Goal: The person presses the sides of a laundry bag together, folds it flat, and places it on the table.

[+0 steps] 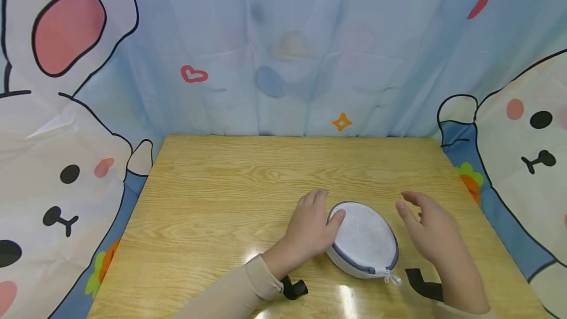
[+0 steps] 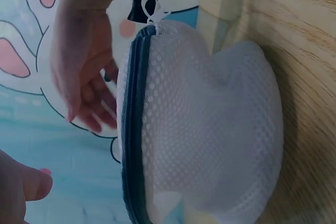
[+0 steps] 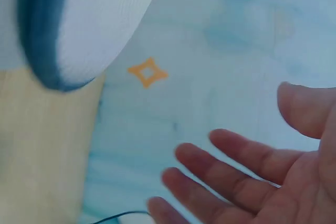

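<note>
A round white mesh laundry bag (image 1: 365, 238) with a dark blue zipper edge sits on the wooden table, its white pull loop (image 1: 392, 277) toward the front. At its left side is my left hand (image 1: 312, 230), fingers extended and thumb over the bag's rim in the head view. The left wrist view has the mesh bag (image 2: 184, 114) from the side with a dent in its wall, the left thumb (image 2: 37, 184) apart from it. My right hand (image 1: 429, 230) hovers right of the bag without touching it; its fingers (image 3: 236, 179) are spread and loosely bent in the right wrist view.
The wooden table (image 1: 212, 201) reaches back to a light blue curtain (image 1: 301, 63) printed with cartoon animals. Black straps (image 1: 294, 289) show at both wrists. Light glares off the table's front part.
</note>
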`<state>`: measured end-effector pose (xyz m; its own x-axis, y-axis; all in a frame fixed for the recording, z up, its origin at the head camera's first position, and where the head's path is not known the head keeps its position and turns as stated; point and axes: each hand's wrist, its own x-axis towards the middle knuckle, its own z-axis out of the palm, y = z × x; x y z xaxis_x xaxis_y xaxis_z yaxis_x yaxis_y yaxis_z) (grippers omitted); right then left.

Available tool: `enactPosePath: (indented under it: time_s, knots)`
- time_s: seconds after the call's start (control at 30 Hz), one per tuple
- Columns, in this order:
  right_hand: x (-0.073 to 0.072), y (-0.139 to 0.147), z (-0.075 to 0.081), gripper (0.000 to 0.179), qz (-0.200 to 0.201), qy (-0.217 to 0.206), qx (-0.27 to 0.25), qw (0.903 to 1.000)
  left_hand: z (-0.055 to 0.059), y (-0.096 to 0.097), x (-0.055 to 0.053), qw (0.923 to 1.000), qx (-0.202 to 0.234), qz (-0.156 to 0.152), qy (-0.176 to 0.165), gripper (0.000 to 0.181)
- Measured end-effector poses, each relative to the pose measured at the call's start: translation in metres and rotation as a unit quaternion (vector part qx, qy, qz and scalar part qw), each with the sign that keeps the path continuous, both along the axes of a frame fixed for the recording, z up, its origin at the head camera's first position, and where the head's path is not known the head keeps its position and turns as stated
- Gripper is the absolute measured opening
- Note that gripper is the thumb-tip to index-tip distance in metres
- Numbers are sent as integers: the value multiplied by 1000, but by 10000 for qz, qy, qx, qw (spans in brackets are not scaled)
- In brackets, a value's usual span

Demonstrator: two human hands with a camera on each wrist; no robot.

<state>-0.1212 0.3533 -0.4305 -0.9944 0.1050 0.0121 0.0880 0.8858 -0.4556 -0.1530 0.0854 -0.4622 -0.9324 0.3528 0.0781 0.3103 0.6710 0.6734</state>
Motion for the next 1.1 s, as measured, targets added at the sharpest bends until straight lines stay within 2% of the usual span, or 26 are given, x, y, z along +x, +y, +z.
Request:
enactPosePath:
  time_s: [0.1,0.2,0.3,0.4,0.5,0.7,0.87,1.1]
  knots:
    - [1,-15,3,63,540,597,304,9963,5,3,3,9974,-479,-249,471,72]
    - [1,-27,1,60,1067,1077,651,9863,5,7,5,9909,-936,-426,869,74]
    - [0,-35,-5,65,1454,1241,987,9766,2,13,7,9812,-1387,-619,1189,76]
    - [0,-40,-14,68,1694,1172,1192,9713,-4,19,9,9733,-1692,-823,1316,77]
    - [0,-42,-22,70,1819,1002,1298,9695,-7,24,11,9688,-1881,-965,1297,78]
    - [-1,-45,-33,71,1897,670,1419,9692,-18,31,13,9603,-2221,-965,1386,78]
    - [-4,-46,-44,69,1882,513,1341,9716,-29,34,14,9587,-2284,-967,1389,77]
    - [-6,-46,-58,67,1877,189,1234,9743,-39,36,14,9590,-2292,-989,1341,74]
